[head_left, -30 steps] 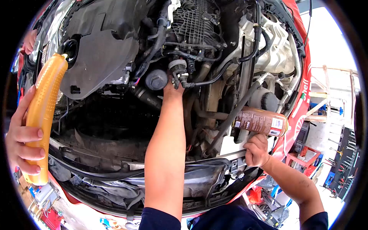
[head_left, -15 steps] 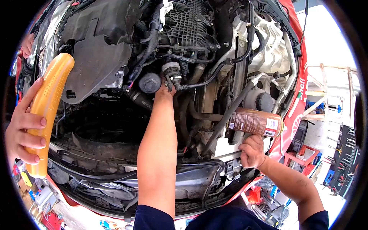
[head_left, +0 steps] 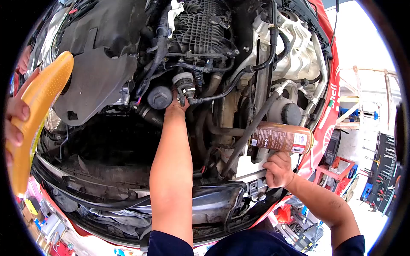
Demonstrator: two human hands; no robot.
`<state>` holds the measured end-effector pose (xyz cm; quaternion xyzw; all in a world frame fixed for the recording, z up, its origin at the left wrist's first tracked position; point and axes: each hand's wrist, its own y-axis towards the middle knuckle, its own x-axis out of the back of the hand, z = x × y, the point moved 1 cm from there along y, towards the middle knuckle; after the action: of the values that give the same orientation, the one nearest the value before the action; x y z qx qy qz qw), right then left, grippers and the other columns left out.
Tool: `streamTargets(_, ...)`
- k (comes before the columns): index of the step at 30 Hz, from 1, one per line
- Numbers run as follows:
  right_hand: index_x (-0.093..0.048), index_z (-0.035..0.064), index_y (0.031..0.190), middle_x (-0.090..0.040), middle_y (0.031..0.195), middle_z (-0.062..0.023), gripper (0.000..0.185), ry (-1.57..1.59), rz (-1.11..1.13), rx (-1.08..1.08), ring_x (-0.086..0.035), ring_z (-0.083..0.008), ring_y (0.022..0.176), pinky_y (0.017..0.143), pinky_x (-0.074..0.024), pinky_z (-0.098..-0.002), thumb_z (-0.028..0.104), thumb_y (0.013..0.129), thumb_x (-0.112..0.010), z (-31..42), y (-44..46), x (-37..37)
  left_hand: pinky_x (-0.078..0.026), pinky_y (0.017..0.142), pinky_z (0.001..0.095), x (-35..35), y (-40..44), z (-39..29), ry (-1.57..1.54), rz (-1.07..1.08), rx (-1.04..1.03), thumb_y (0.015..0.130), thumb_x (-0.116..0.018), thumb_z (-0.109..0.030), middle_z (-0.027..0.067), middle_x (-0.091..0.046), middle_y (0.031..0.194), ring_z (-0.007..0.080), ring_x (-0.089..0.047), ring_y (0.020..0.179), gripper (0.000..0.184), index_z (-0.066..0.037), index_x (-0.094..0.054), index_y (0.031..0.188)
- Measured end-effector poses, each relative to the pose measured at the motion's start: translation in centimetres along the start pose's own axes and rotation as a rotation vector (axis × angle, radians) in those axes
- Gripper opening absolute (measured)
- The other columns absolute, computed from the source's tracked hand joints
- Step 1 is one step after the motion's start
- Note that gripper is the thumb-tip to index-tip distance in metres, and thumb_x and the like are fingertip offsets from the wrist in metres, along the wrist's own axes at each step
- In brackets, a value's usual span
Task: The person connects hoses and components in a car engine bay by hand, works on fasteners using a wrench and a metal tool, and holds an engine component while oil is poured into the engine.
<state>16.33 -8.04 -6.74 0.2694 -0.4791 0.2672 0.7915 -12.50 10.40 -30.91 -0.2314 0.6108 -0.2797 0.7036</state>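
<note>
My left hand (head_left: 179, 103) reaches down into the engine bay, between a round black cap (head_left: 160, 97) and a hose fitting with a grey top (head_left: 184, 85). Its fingers are hidden behind the fitting, so whether they grip anything cannot be seen. My right hand (head_left: 279, 169) is curled into a fist at the front metal panel, with nothing visible in it. Just beyond that fist a brown spray can (head_left: 282, 137) lies on its side by a thick black hose (head_left: 252, 128). At the far left, another person's hand (head_left: 16, 121) holds a long, curved yellow-orange object (head_left: 40, 102) with a dotted surface.
A dark plastic cover (head_left: 96, 81) spans the left of the bay, and a ribbed black engine part (head_left: 198, 32) sits at the back. A black-capped reservoir (head_left: 290, 114) stands near the red fender cover (head_left: 326, 136). Tools hang on a board (head_left: 386, 175) at right.
The yellow-orange object and the other person's hand have shifted left, toward the view's edge. The engine bay sits slightly further left in view. Both my hands keep their places on the car.
</note>
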Motion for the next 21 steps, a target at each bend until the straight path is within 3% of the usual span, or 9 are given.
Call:
streamTargets(2, -0.058, 0.0084, 0.077, -0.051, 0.071, -0.0054, 0.027, 0.007, -0.001, -0.007, -0.05, -0.0252, 0.065, 0.064, -0.0395, -0.0374, 0.011, 0.05, -0.061, 0.0, 0.1, 0.1, -0.056, 0.062, 0.0351, -1.6, -0.9, 0.5, -0.136, -0.051, 0.015, 0.095, -0.049, -0.023, 0.0127, -0.057, 0.106, 0.0225, -0.062, 0.08, 0.029, -0.002, -0.051, 0.115)
streamTargets(5, -0.058, 0.0085, 0.078, -0.05, 0.071, -0.0046, 0.028, 0.017, 0.008, -0.014, -0.05, -0.0242, 0.065, 0.063, -0.0396, -0.0364, 0.012, 0.05, -0.062, 0.1, 0.2, 0.3, -0.049, 0.047, 0.0361, 4.1, 5.0, -4.3, 0.1, 0.259, 0.375, 0.092, -0.053, -0.031, 0.0163, -0.055, 0.095, 0.0242, -0.06, 0.067, 0.033, -0.002, -0.052, 0.107)
streamTargets(8, -0.058, 0.0085, 0.08, -0.049, 0.071, -0.0041, 0.03, 0.021, 0.016, -0.009, -0.05, -0.0229, 0.065, 0.061, -0.0395, -0.035, 0.013, 0.05, -0.063, -0.1, 0.3, 0.5, -0.043, 0.04, 0.0338, 3.2, 3.6, -3.8, 0.064, 0.338, 0.384, 0.089, -0.054, -0.036, 0.0163, -0.055, 0.091, 0.0226, -0.058, 0.059, 0.037, -0.003, -0.054, 0.106)
streamTargets(9, -0.058, 0.0086, 0.08, -0.049, 0.071, -0.0039, 0.031, 0.03, 0.023, 0.004, -0.051, -0.0222, 0.065, 0.061, -0.0394, -0.0344, 0.014, 0.05, -0.063, -0.1, 0.2, 0.5, -0.044, 0.039, 0.0315, 2.3, 3.0, -3.3, -0.05, 0.166, 0.335, 0.089, -0.056, -0.036, 0.0152, -0.057, 0.089, 0.0225, -0.059, 0.06, 0.038, -0.002, -0.056, 0.105)
streamTargets(12, -0.058, 0.0082, 0.081, -0.049, 0.072, -0.0038, 0.032, 0.045, 0.02, -0.003, -0.051, -0.0221, 0.064, 0.058, -0.0396, -0.0338, 0.015, 0.051, -0.064, -0.3, 0.0, 0.5, -0.05, 0.044, 0.0277, 1.1, 1.2, -3.2, 0.066, 0.094, 0.173, 0.089, -0.056, -0.034, 0.0146, -0.062, 0.094, 0.0222, -0.062, 0.068, 0.037, -0.002, -0.057, 0.109)
streamTargets(13, -0.057, 0.0081, 0.081, -0.049, 0.072, -0.0036, 0.031, 0.064, 0.011, 0.015, -0.051, -0.0221, 0.064, 0.057, -0.0398, -0.0337, 0.015, 0.052, -0.064, -0.4, 0.0, 0.4, -0.053, 0.047, 0.0288, 1.9, 1.2, -4.6, 0.148, 0.234, 0.279, 0.09, -0.055, -0.034, 0.0154, -0.063, 0.099, 0.0226, -0.063, 0.072, 0.038, -0.002, -0.056, 0.111)
streamTargets(15, -0.057, 0.0081, 0.081, -0.049, 0.071, -0.0035, 0.03, 0.065, 0.014, -0.011, -0.051, -0.0218, 0.064, 0.055, -0.0403, -0.0336, 0.016, 0.052, -0.065, -0.4, 0.1, 0.6, -0.047, 0.092, 0.0399, 0.0, -1.2, -2.4, -0.169, 0.443, 0.702, 0.094, -0.045, -0.015, 0.0101, -0.059, 0.109, 0.024, -0.056, 0.096, 0.032, 0.0, -0.048, 0.121)
streamTargets(18, -0.057, 0.0081, 0.08, -0.049, 0.071, -0.0035, 0.03, 0.075, -0.02, -0.012, -0.052, -0.0208, 0.063, 0.054, -0.0408, -0.0325, 0.016, 0.052, -0.065, -0.5, -0.2, 0.3, -0.041, 0.096, 0.039, -0.6, -1.4, -2.0, 0.059, 0.591, 0.398, 0.095, -0.042, -0.019, 0.0112, -0.054, 0.107, 0.0263, -0.05, 0.105, 0.03, -0.001, -0.049, 0.119)
streamTargets(21, -0.056, 0.0082, 0.081, -0.049, 0.071, -0.0033, 0.03, 0.076, -0.027, -0.017, -0.052, -0.0198, 0.063, 0.053, -0.0412, -0.0314, 0.016, 0.053, -0.065, -0.4, -0.3, 0.4, -0.035, 0.101, 0.0375, -2.5, -2.4, -0.9, 0.247, 0.848, 0.367, 0.097, -0.04, -0.022, 0.0113, -0.051, 0.109, 0.0262, -0.047, 0.106, 0.028, -0.002, -0.05, 0.115)
